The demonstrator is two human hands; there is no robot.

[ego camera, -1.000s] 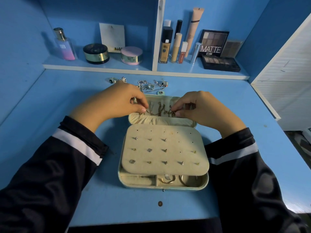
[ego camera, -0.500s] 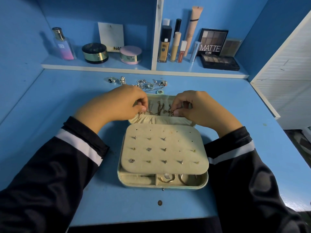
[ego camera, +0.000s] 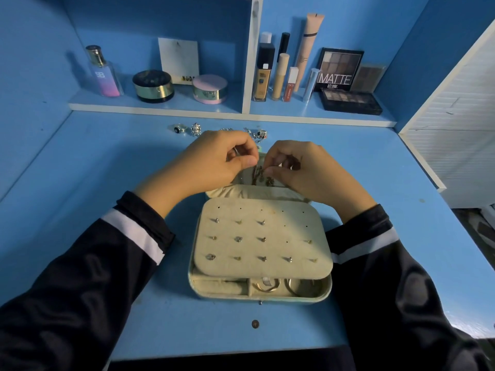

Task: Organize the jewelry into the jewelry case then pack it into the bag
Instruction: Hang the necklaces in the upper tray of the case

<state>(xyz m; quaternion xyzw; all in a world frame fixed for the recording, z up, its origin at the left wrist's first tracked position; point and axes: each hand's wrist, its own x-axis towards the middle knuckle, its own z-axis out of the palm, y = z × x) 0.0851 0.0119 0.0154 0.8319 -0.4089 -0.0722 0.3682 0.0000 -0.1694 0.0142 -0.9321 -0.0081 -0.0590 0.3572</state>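
The left hand (ego camera: 214,162) and right hand (ego camera: 300,170), fingers curled, each pinch one end of a thin chain (ego camera: 258,174) strung sideways between them over the far, lid side of the open jewelry case (ego camera: 261,298).

Two hands (ego camera: 211,167), one jewelry case (ego camera: 267,299), twelve studs (ego camera: 238,239) (some tiny), two round jars (ego camera: 153,85), one perfume bottle (ego camera: 105,76).

Pinched between my left hand (ego camera: 211,167) and right hand (ego camera: 305,175), the bronze-toned metal chain (ego camera: 257,174) glints; below them the cream cloth earring panel (ego camera: 262,245) looks matt, the blue painted bench (ego camera: 107,162) smooth.
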